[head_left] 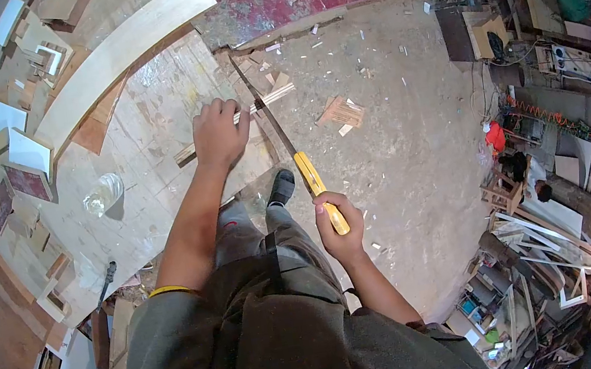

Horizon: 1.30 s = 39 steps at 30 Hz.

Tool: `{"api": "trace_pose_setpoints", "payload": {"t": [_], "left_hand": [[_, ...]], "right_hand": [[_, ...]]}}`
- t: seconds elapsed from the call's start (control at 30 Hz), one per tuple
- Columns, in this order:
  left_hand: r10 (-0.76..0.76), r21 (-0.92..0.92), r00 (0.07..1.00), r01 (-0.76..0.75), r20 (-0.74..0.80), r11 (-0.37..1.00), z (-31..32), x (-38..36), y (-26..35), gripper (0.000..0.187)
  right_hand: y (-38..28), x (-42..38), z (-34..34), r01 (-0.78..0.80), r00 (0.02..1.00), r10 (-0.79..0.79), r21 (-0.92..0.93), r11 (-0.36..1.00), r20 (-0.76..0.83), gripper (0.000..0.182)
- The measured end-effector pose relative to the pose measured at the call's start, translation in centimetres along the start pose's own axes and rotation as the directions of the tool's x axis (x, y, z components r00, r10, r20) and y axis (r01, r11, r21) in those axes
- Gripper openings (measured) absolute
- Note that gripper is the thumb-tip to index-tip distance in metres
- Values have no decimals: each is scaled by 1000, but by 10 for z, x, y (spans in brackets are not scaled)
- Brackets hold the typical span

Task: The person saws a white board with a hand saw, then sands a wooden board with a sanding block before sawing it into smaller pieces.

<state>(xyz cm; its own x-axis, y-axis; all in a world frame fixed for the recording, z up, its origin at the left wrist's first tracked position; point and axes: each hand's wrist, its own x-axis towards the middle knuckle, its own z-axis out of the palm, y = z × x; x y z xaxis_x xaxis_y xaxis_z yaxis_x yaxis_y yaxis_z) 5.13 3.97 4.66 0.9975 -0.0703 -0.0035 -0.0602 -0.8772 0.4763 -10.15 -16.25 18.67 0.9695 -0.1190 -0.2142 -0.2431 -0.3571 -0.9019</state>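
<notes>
A handsaw with a yellow handle (309, 173) and a long dark blade (273, 121) crosses a narrow layered wood strip (281, 93). My right hand (339, 225) is wrapped round the lower part of the handle. On the worktable (143, 123), my left hand (218, 131) presses on the strip with fingers curled over it, just left of the blade. One end of the strip sticks out past the table's right edge, and the blade meets it there. Whether the teeth have cut into the wood is too small to tell.
A clear plastic cup (102, 195) stands on the table, near a long pale board (125, 46) and wood offcuts. Scraps (342, 113) lie on the concrete floor. Piled wood and tools line the right side, with a red bag (494, 136). My foot (281, 186) is beside the table.
</notes>
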Motion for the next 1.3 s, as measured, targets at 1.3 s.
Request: {"api": "trace_pose_setpoints", "payload": {"t": [1.3], "left_hand": [[-391, 71, 880, 423, -272, 903, 45, 65, 2, 32]], "right_hand": [[-119, 124, 9, -139, 951, 168, -125, 982, 258, 32]]}}
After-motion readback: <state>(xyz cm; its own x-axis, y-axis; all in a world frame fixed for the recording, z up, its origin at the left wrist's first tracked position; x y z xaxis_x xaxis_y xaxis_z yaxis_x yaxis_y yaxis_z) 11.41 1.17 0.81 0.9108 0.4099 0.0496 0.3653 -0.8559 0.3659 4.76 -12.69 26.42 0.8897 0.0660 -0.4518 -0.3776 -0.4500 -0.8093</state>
